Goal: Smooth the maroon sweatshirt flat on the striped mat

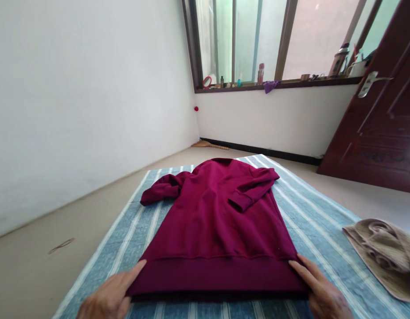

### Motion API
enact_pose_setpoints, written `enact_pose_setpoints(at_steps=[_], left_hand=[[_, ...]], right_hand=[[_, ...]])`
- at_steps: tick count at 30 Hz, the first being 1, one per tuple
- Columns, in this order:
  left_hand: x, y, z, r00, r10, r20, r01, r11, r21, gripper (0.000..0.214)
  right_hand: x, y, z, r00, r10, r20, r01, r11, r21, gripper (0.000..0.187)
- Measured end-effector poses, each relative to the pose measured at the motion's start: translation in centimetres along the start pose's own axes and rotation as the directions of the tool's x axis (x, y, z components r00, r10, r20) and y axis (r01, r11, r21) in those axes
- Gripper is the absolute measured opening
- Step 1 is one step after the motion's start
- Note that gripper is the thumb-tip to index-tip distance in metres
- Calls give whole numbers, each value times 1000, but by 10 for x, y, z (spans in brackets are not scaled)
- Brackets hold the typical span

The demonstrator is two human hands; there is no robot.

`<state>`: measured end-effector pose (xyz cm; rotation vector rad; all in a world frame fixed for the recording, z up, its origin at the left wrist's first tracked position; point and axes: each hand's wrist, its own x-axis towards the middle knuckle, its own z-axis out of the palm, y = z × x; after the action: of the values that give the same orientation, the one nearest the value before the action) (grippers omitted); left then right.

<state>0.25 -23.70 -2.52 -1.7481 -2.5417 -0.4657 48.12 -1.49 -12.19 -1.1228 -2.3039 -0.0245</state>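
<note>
A blue striped mat on the floor, with two pieces of clothing on it

The mat (324, 221), blue with pale stripes, lies flat on the beige floor (41, 266). In its middle a dark red sweatshirt (221, 226) is spread, with the hem at the near side. One sleeve (160, 188) reaches out to the left onto the mat, and the other sleeve (253, 188) is folded over the body of the sweatshirt. At the right edge of the mat a crumpled beige garment (384, 254) lies apart from the sweatshirt. The left hand (110, 297) and the right hand (321, 290) rest flat at the two corners of the hem, fingers stretched.
</note>
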Motion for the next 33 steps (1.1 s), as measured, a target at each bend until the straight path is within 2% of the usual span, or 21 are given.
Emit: enact_pose_setpoints(at_steps=[2, 4, 5, 7, 10, 14, 17, 19, 22, 24, 26, 29, 33], left_hand=[[-1, -1, -9, 997, -25, -76, 25, 1000, -3, 54], [-3, -3, -15, 990, -54, -127, 53, 999, -13, 51], [-4, -3, -15, 992, -66, -107, 64, 998, -27, 50], [-6, 1, -12, 995, -101, 25, 103, 993, -64, 49], [-2, 14, -7, 964, -170, 206, 187, 980, -66, 52], [5, 29, -9, 961, -164, 223, 186, 979, -80, 56], [3, 33, -12, 960, -169, 225, 207, 965, -159, 54], [0, 34, -13, 950, -210, 231, 264, 935, -237, 53], [-5, 36, -17, 909, -277, 310, 395, 808, -437, 65], [-5, 40, -21, 855, -339, 391, 514, 652, -558, 78], [-4, 48, -24, 791, -445, 419, 609, 506, -611, 82], [2, 63, -23, 712, -561, 422, 676, 386, -627, 70], [13, 78, -14, 672, -532, 515, 723, 325, -609, 44]], right_hand=[[4, -4, -7, 999, 11, -34, -11, 1000, 13, 63], [3, -5, -13, 997, -45, -65, 45, 999, 3, 60], [2, -6, -15, 995, -73, -73, 72, 997, -13, 59], [-3, -8, -17, 993, -109, -48, 106, 992, -63, 58], [-6, -13, -20, 992, -116, 56, 123, 983, -134, 59], [-5, -16, -23, 981, -122, 149, 146, 975, -170, 58], [-1, -19, -28, 981, -152, 119, 173, 967, -189, 57], [4, -27, -34, 982, -175, 76, 187, 961, -202, 57], [16, -51, -43, 953, -302, 36, 303, 938, -167, 60], [24, -72, -42, 900, -436, 22, 435, 892, -123, 60], [29, -93, -34, 863, -504, 6, 503, 860, -87, 56], [32, -118, -15, 887, -460, -42, 459, 888, -41, 47], [37, -137, -4, 895, -442, -58, 440, 897, -39, 42]])
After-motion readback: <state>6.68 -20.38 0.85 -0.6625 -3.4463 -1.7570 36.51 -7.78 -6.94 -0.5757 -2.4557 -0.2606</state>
